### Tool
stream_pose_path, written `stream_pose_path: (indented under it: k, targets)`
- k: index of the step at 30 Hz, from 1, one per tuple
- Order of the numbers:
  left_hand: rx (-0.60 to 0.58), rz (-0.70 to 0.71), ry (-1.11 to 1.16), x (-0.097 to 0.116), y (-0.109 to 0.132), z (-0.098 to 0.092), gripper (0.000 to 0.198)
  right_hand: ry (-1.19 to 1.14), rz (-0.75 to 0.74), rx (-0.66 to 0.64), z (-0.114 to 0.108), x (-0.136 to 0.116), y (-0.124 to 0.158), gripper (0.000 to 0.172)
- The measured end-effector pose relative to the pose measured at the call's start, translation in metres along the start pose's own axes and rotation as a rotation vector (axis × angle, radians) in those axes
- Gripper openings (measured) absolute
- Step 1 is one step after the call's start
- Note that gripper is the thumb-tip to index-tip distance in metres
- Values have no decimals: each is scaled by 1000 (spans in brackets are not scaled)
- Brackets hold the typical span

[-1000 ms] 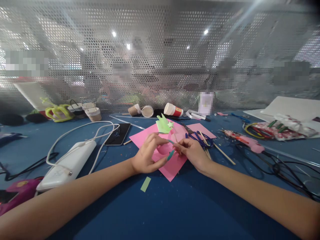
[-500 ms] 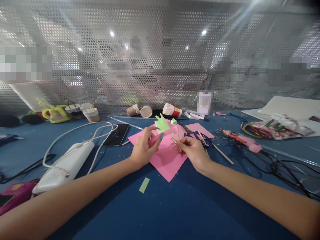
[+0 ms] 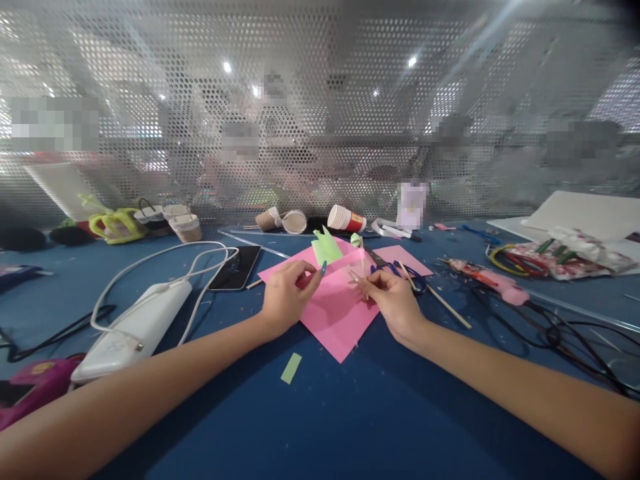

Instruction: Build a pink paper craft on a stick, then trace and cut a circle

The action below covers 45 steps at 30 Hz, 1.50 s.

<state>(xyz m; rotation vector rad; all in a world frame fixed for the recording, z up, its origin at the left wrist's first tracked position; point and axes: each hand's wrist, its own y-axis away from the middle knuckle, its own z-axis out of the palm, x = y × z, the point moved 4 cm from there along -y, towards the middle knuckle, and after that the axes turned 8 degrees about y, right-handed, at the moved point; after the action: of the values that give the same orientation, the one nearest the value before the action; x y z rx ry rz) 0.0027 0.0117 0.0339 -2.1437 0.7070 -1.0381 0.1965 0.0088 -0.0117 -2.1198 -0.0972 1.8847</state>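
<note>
A pink paper sheet [image 3: 336, 319] lies on the blue table [image 3: 320, 413] in front of me. My left hand [image 3: 287, 297] is closed and pinches a pink paper piece at the sheet's far left part. My right hand [image 3: 393, 298] is closed in a pinch on a thin wooden stick [image 3: 362, 257] with a small green paper bit [image 3: 355, 239] at its top. A light green cut paper shape [image 3: 326, 247] lies just beyond my left hand. Blue-handled scissors [image 3: 400, 272] lie right behind my right hand.
A white power bank [image 3: 133, 330] with a white cable and a black phone [image 3: 235, 267] lie at left. Paper cups [image 3: 346, 219] lie by the perforated metal screen [image 3: 320, 120]. A pink glue gun [image 3: 487, 281], wires and loose sticks lie at right. A green strip [image 3: 291, 367] lies near me.
My left hand has closed from a spread pose into a pinch on the pink piece and moved slightly left. My right hand lifted the stick with the green bit upright.
</note>
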Motion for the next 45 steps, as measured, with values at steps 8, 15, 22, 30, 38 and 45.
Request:
stream_pose_path:
  k: [8, 15, 22, 30, 38, 45]
  targets:
    - [-302, 546, 228, 37, 21, 0, 51, -53, 31, 26, 1, -2, -1, 39]
    - [-184, 782, 17, 59, 32, 5, 31, 0, 12, 17, 1, -3, -1, 40]
    - [-137, 859, -57, 71, 41, 5, 24, 20, 12, -20, 4, -5, 1, 39]
    - [-116, 760, 31, 62, 36, 3, 24, 21, 14, -10, 4, -5, 1, 41]
    - [-188, 925, 47, 64, 40, 3, 25, -49, 60, -93, 3, -2, -2, 34]
    - [-313, 1033, 93, 73, 41, 6, 24, 12, 40, -89, 4, -1, -1, 34]
